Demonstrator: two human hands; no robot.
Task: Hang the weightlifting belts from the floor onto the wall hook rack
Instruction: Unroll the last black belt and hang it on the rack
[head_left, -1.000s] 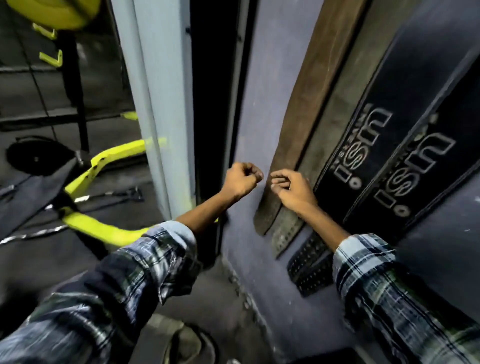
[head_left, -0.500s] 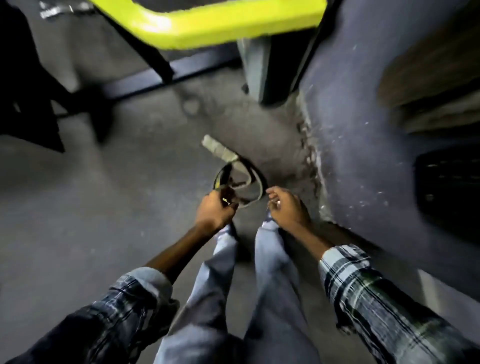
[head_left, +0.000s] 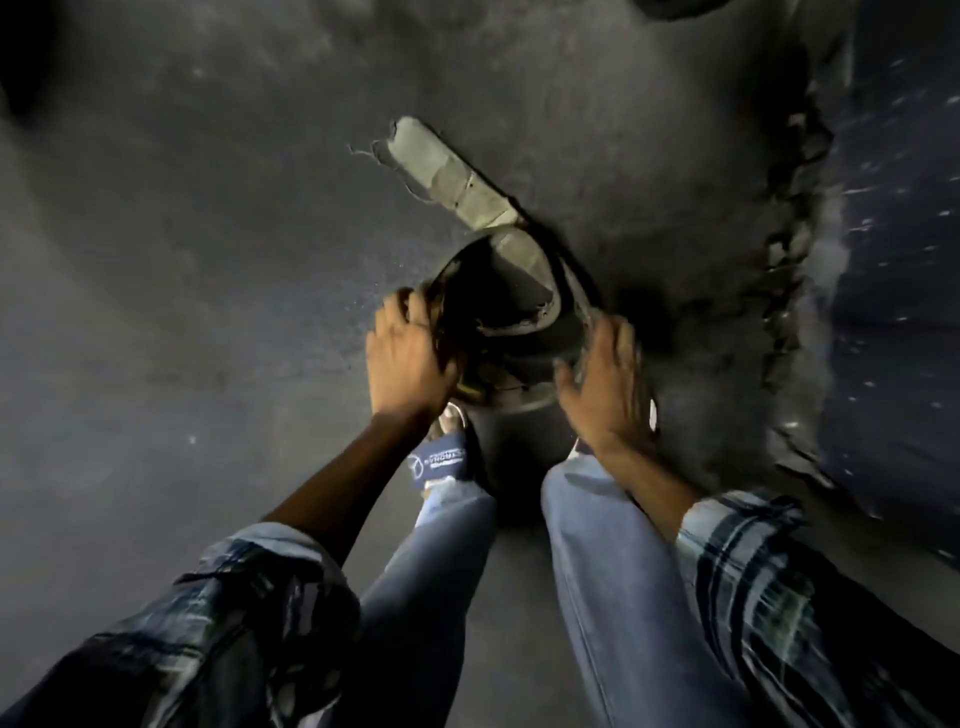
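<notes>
Head view looks straight down at a person bent over a coiled belt (head_left: 519, 291) lying on the floor (head_left: 208, 260), just in front of their feet and close to the foot of the wall (head_left: 893, 260).

What worries me from here is the coil. The belt is curled in a loose loop with its pale, frayed tail (head_left: 447, 171) running away across the floor, so if it is lifted by one side only, I expect it to spring open and the free end to drag or swing. The buckle end looks to be near the left hand, but it is too dark there to be sure, and a grip on the wrong part could let the belt slip out. The picture is blurred too, so a hurried snatch may miss.

The left hand (head_left: 410, 358) is on the left edge of the loop, fingers curled over the dark rim and gripping it. The right hand (head_left: 602, 384) is at the loop's right side, fingers spread and only loosely bent, touching or nearly touching the outer band; I cannot tell that it has hold of anything. The belt sits between the two hands, still on the floor.
</notes>
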